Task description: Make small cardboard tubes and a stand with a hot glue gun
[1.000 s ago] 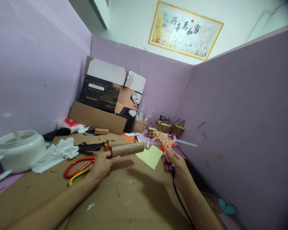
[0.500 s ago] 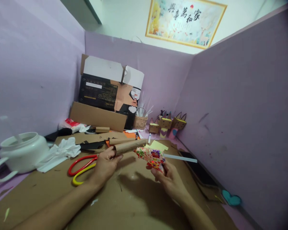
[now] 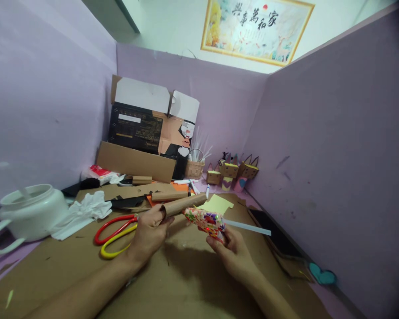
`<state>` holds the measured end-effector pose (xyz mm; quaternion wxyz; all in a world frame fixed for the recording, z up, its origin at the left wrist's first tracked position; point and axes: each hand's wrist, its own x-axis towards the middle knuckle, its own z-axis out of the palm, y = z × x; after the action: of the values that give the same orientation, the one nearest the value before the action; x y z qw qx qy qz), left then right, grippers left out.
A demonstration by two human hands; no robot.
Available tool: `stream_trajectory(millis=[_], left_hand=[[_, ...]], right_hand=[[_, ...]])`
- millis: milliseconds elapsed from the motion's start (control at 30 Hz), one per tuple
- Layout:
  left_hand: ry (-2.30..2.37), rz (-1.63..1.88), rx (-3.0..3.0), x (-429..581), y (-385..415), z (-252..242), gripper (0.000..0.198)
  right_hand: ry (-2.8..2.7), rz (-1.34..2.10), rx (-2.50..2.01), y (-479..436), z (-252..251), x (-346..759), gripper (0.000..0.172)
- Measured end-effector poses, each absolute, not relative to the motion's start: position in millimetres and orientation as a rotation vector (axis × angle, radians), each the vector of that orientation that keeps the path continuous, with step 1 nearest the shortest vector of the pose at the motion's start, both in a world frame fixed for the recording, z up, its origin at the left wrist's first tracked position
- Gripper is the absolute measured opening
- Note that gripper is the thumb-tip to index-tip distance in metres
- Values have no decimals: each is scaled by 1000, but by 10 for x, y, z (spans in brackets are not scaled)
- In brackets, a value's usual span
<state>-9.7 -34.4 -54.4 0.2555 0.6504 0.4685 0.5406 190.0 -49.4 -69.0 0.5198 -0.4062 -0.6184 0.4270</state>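
My left hand [image 3: 151,232] is closed around the near end of a brown cardboard tube [image 3: 184,205], which points up and to the right. A flower-patterned hot glue gun [image 3: 206,220] is gripped in my right hand [image 3: 231,248], a small red light showing on its side. From its back end a translucent glue stick [image 3: 248,227] sticks out to the right. The gun's nozzle is close under the tube; whether they touch I cannot tell. Scissors with one red and one yellow handle [image 3: 116,230] lie left of my left hand, their blades hidden.
A white pot [image 3: 33,215] and crumpled tissue [image 3: 86,210] are at the left. Behind stand an opened box [image 3: 136,128], a basket of glue sticks [image 3: 195,169] and cardboard animal figures [image 3: 231,170]. Yellow paper [image 3: 217,204] lies beyond the gun; a dark panel [image 3: 272,235] lies along the right wall.
My right hand has shifted the glue gun slightly left and down. The tube has moved a little to the right and is turned slightly in my left hand.
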Motion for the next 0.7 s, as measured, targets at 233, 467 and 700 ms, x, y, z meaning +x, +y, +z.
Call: stream_trajectory(millis=[233,467,700], left_hand=[[1265,1467,1802,-93,-331,-589,12],[1281,1481,1874,-95,-340,-556,19],[1253,1463,1940,-112,-297,-598,20]], right_hand=[[-1445,1058,-973,-499,-733,1879,29],[-1431,1035,-995,-489,-762,1883,28],[-1458,995,-1005,-480,-780,1894,29]])
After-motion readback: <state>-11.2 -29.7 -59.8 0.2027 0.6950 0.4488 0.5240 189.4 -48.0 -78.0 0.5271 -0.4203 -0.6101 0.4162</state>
